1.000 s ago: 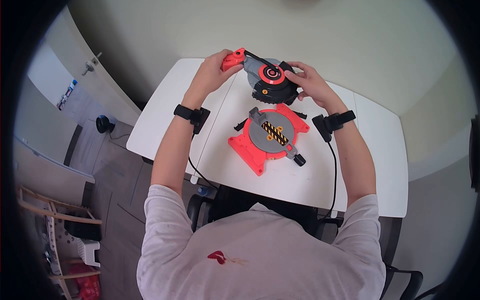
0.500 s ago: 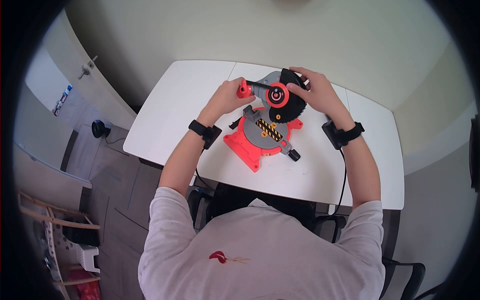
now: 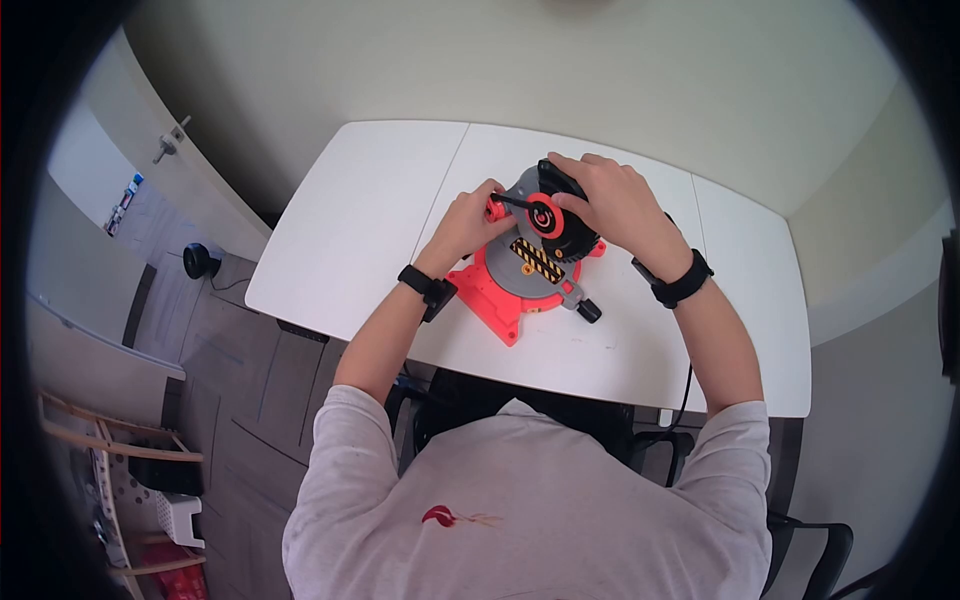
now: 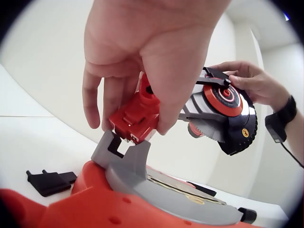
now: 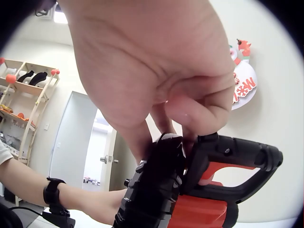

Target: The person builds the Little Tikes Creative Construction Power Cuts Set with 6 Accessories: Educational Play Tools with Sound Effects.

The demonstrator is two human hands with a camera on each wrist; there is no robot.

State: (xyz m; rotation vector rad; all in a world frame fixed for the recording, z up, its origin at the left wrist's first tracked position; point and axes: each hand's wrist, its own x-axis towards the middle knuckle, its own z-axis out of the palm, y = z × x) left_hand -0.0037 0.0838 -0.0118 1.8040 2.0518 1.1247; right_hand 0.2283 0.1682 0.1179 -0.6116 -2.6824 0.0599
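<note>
Above the base [image 3: 490,300], hands [image 3: 470,230] [image 3: 618,200] grip the saw head [image 3: 574,240]; arms [image 3: 718,350] extended.

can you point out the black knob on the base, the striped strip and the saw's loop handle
Black knob [image 3: 590,312]: head view, middle of its body
Striped strip [image 3: 538,261]: head view, its centre
Loop handle [image 5: 251,150]: right wrist view, its upper bar

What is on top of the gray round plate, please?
A striped strip and raised bracket show; in the head view, the saw head hides part of the gray round plate.
</note>
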